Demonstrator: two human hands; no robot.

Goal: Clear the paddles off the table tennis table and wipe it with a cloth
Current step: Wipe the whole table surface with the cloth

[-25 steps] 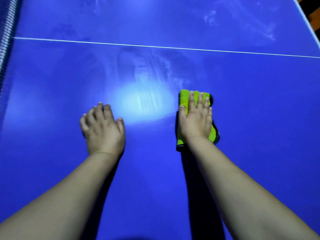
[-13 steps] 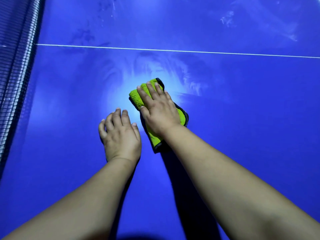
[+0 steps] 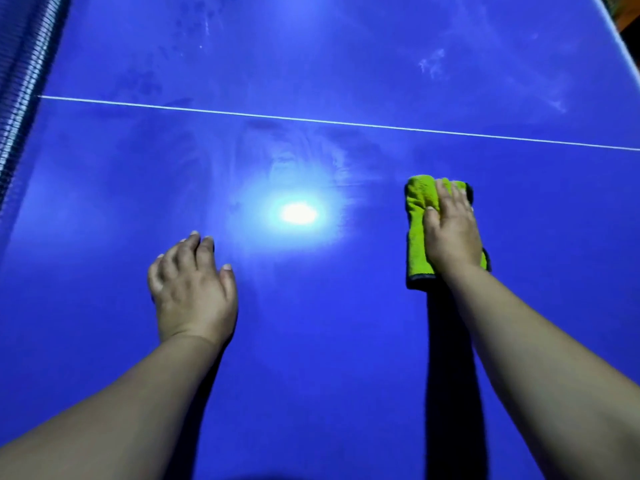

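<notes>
At the far left runs the net (image 3: 20, 81). Your left hand (image 3: 194, 289) rests on the blue desk (image 3: 329, 358), fingers loosely bent and holding nothing, much where it was a moment ago. Right of it, a lamp's glare (image 3: 298, 213) shines on a patch with faint wipe swirls. Half a second ago the cloth sat there beside your left hand. Now the folded green microfibre cloth (image 3: 417, 233) lies well to the right, your right hand (image 3: 452, 237) pressing flat on it with fingers straight. The stroke has swept rightward, so wiping is under way. No paddles are in view. Pale smears (image 3: 431, 64) beyond the white line (image 3: 311, 120) look unwiped. No brand, label or writing is readable.
</notes>
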